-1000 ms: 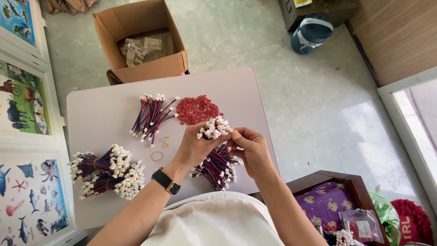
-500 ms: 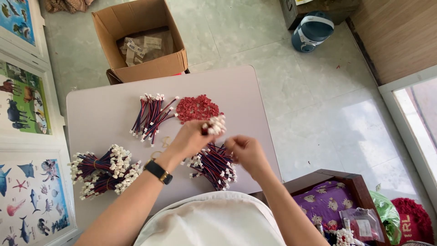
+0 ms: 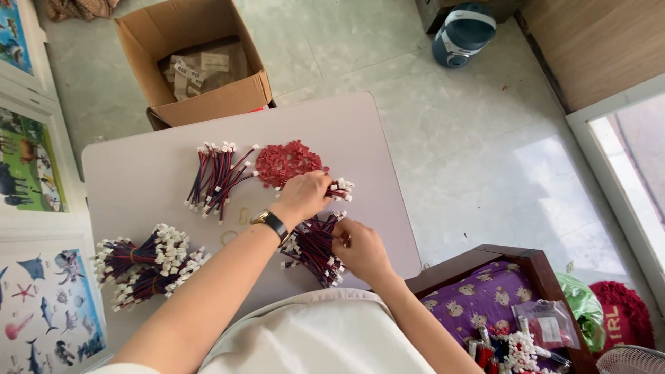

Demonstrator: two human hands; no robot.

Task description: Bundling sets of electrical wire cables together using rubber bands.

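My left hand [image 3: 303,197], with a black wristwatch, holds a small bundle of red-and-dark wires with white connectors [image 3: 340,188] just right of a pile of small red pieces [image 3: 285,163]. My right hand [image 3: 361,251] rests lower, near the table's front edge. Its fingertips are in a loose pile of the same wires [image 3: 310,247], and whether they grip one is hidden. Another loose bunch of wires [image 3: 216,177] lies left of the red pile. Two tied bundles with white connector ends [image 3: 147,265] lie at the table's left.
The light table [image 3: 138,187] has rubber bands [image 3: 242,217] near its middle. An open cardboard box [image 3: 197,59] stands beyond it. A wooden box [image 3: 516,273] with patterned cloth, a plastic bag and more wires sits at my right. A blue container [image 3: 463,33] stands on the floor.
My left hand carried the small bundle away from me toward the red pile. My right hand let go of that bundle and dropped to the loose wires near the front edge.
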